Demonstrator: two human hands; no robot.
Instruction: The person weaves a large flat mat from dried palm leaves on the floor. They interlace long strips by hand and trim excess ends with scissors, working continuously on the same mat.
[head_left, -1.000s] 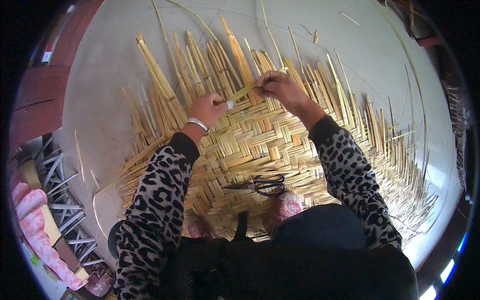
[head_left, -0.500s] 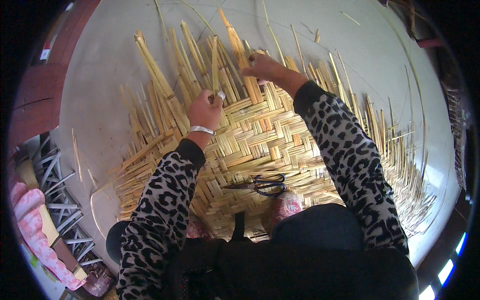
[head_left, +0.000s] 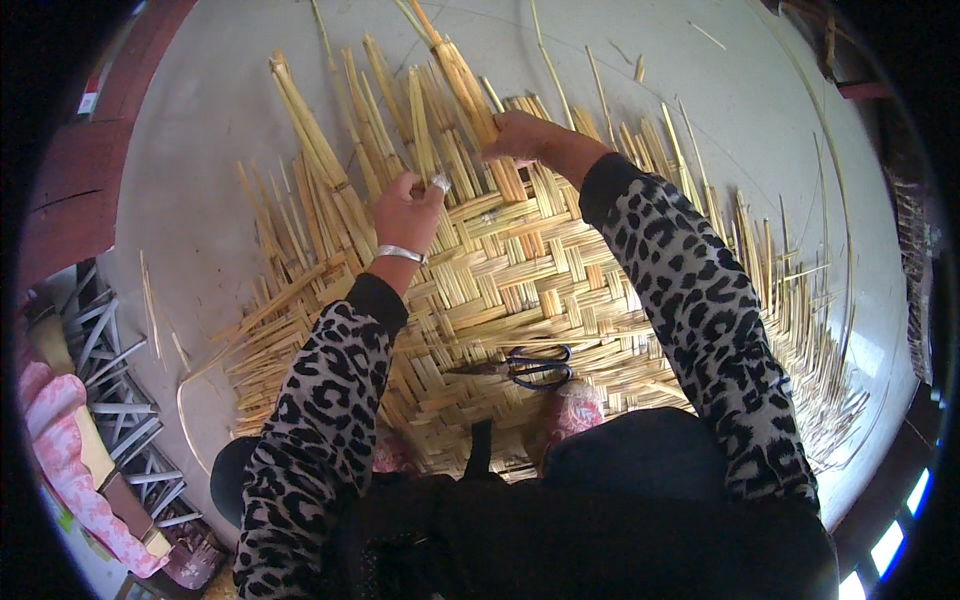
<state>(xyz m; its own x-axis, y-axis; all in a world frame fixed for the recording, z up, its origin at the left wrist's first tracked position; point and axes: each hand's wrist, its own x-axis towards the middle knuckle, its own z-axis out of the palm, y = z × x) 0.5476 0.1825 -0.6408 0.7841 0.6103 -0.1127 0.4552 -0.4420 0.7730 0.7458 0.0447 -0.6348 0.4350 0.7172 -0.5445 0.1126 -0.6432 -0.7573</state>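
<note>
Woven mat [head_left: 520, 290] of pale yellow strips lies flat on grey floor [head_left: 200, 130], centre of frame. Weave is tight in the middle; loose strip ends fan out at all edges, longest twd top and left.

L hand [head_left: 405, 210]: centre-left, just above mat's woven area. Fingers curled shut around a loose strip [head_left: 420, 130] that runs up from the fist twd top of frame. Metal bangle [head_left: 400, 254] on wrist, ring on one finger.

R hand [head_left: 520, 135]: upper centre, arm stretched fwd. Fingers closed on a strip bundle [head_left: 465, 85] that slants up-left twd top edge; exact finger placement partly hidden by the strips.

Both hands near each other, not touching. Both sleeves leopard-print.

Scissors [head_left: 535, 365], dark handles, lie on mat, lower centre, apart from both hands. Pink-patterned foot [head_left: 575, 410] rests on mat's near edge just below scissors.

Left edge of frame: grey metal rack [head_left: 110, 400], pink cloth [head_left: 65, 470] at lower left. Stray single strips lie on floor upper right and left of mat.
</note>
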